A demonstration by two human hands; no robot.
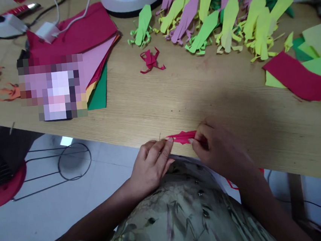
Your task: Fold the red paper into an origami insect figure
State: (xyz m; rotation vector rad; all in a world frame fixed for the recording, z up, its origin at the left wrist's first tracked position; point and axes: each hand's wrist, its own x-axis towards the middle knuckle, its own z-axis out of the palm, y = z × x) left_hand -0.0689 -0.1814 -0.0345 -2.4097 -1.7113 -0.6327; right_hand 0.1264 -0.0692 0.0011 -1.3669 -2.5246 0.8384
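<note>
A narrow, pointed piece of folded red paper (pixel 183 137) lies at the table's front edge, between my two hands. My left hand (pixel 155 157) presses its fingertips on the paper's left end, fingers close together. At the other end, my right hand (pixel 207 138) pinches the paper between thumb and forefinger. Small pleats stick out from the paper's middle. Farther back on the table sits a small red folded paper figure (pixel 151 59) with bent legs, apart from both hands.
Several green, yellow and purple paper figures (pixel 229 23) stand at the back right. Cut sheets and a red paper piece (pixel 298 75) lie at the right. Stacked coloured paper (pixel 98 90), a charger (pixel 47 32) and a power strip (pixel 4 26) occupy the left. A red stool (pixel 8 188) is below.
</note>
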